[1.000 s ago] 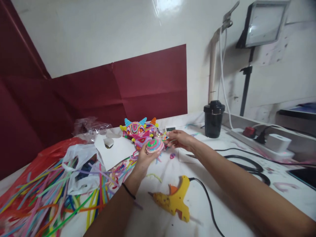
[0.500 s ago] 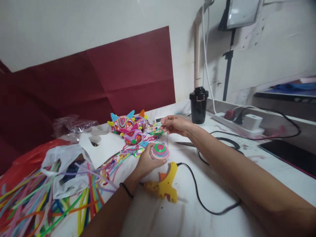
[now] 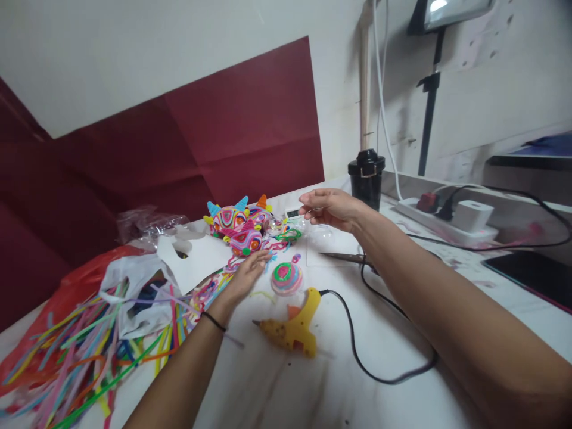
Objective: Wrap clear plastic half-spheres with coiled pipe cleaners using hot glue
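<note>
My left hand (image 3: 249,275) has let its fingers stretch out flat, with the tips at a small light-blue pipe cleaner piece (image 3: 271,256). Just right of it a round ornament (image 3: 286,279) coiled from pipe cleaners, with a green and pink centre, rests on the table. My right hand (image 3: 333,208) is raised with thumb and fingers drawn together in a pinch; whatever is between them is too small to make out. Below it lies a clear plastic piece (image 3: 320,235). Scissors (image 3: 344,257) point left under my right forearm. Nearest me, a yellow glue gun (image 3: 290,330) lies on its side.
Colourful pipe cleaner animal heads (image 3: 241,229) sit at the back. Loose pipe cleaners (image 3: 84,357) and a white plastic bag (image 3: 143,322) spread over the left. A black cup (image 3: 366,179), a power strip (image 3: 447,223) and a phone (image 3: 531,274) stand or lie right. A black cord (image 3: 353,333) loops across the table.
My left hand has let go of the round ornament, which now rests on the table, and has moved left toward the small pieces. My right hand stays pinched near the same spot.
</note>
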`<state>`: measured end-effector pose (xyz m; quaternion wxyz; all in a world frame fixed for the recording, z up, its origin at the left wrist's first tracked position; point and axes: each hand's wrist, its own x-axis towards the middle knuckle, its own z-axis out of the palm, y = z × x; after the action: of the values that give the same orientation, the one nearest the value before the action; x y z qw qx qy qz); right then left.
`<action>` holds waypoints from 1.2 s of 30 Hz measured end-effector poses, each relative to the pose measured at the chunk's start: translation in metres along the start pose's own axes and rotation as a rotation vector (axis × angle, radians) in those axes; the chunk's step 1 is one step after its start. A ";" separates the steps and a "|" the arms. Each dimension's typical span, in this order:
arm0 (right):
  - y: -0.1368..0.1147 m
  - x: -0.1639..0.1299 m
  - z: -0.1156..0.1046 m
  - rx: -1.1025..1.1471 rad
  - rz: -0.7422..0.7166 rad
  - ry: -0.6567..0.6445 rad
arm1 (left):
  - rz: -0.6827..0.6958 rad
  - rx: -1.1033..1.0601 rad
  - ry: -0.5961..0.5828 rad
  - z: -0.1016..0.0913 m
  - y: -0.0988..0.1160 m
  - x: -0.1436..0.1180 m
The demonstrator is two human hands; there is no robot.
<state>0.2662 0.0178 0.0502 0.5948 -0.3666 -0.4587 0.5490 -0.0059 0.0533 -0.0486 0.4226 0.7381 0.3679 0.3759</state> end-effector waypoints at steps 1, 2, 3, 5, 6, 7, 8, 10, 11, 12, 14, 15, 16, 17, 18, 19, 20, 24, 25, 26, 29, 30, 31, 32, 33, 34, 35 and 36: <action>-0.001 0.000 0.000 0.001 -0.003 0.003 | 0.013 0.038 0.010 -0.002 -0.003 0.001; -0.001 0.000 0.000 0.000 -0.005 0.005 | 0.029 0.078 0.011 -0.002 -0.007 0.001; -0.001 0.000 0.000 0.000 -0.006 0.006 | 0.046 0.119 0.006 -0.003 -0.010 0.001; 0.000 -0.001 0.001 -0.004 -0.006 0.007 | 0.083 0.194 -0.018 -0.004 -0.016 0.001; 0.000 -0.001 0.001 -0.006 -0.006 0.007 | 0.102 0.228 -0.032 -0.006 -0.019 0.001; 0.000 -0.001 0.001 -0.007 -0.007 0.006 | 0.119 0.260 -0.045 -0.008 -0.022 0.002; -0.001 -0.002 0.001 -0.007 -0.008 0.004 | 0.137 0.295 -0.060 -0.011 -0.024 0.003; -0.002 -0.002 0.001 -0.004 -0.011 0.001 | 0.175 0.369 -0.090 -0.018 -0.026 0.006; -0.003 -0.002 0.000 -0.001 -0.012 0.001 | 0.197 0.412 -0.109 -0.022 -0.025 0.009; -0.004 -0.003 0.000 0.002 -0.013 0.004 | 0.224 0.454 -0.128 -0.024 -0.023 0.012; -0.006 -0.002 -0.002 0.008 -0.013 0.014 | 0.283 0.529 -0.181 -0.025 -0.016 0.021; -0.006 -0.002 -0.003 0.011 -0.012 0.020 | 0.313 0.557 -0.213 -0.023 -0.011 0.026; -0.006 -0.001 -0.004 0.012 -0.010 0.026 | 0.342 0.579 -0.249 -0.020 -0.005 0.032; -0.006 -0.001 -0.005 0.013 -0.007 0.031 | 0.367 0.594 -0.291 -0.015 0.000 0.039; -0.006 0.000 -0.006 0.013 -0.004 0.036 | 0.391 0.604 -0.339 -0.010 0.006 0.045; -0.005 0.000 -0.007 0.012 0.000 0.040 | 0.411 0.610 -0.392 -0.004 0.010 0.052; -0.004 0.001 -0.008 0.011 0.002 0.043 | 0.428 0.614 -0.448 0.002 0.013 0.059; -0.002 0.002 -0.012 0.002 0.010 0.053 | 0.463 0.631 -0.632 0.021 0.015 0.081; -0.001 0.002 -0.013 -0.001 0.013 0.057 | 0.469 0.637 -0.664 0.024 0.014 0.085; 0.000 0.003 -0.014 -0.005 0.016 0.061 | 0.475 0.643 -0.684 0.025 0.012 0.089; 0.004 0.005 -0.016 -0.019 0.026 0.071 | 0.484 0.667 -0.691 0.021 0.005 0.097; 0.006 0.006 -0.016 -0.025 0.031 0.071 | 0.483 0.678 -0.677 0.017 0.003 0.098; 0.008 0.007 -0.016 -0.032 0.037 0.071 | 0.481 0.689 -0.658 0.012 0.001 0.099; 0.010 0.008 -0.017 -0.039 0.044 0.070 | 0.477 0.699 -0.634 0.006 -0.001 0.098; 0.011 0.008 -0.017 -0.046 0.050 0.069 | 0.472 0.707 -0.610 0.000 -0.002 0.097; 0.013 0.009 -0.016 -0.053 0.055 0.069 | 0.468 0.711 -0.582 -0.005 -0.002 0.094; 0.014 0.009 -0.016 -0.060 0.060 0.070 | 0.466 0.710 -0.554 -0.010 -0.002 0.090; 0.016 0.010 -0.016 -0.067 0.062 0.073 | 0.464 0.707 -0.524 -0.015 -0.001 0.085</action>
<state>0.2761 0.0304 0.0321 0.5812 -0.4201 -0.4432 0.5379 0.0192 0.1322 -0.0237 0.1296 0.9683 0.1803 0.1142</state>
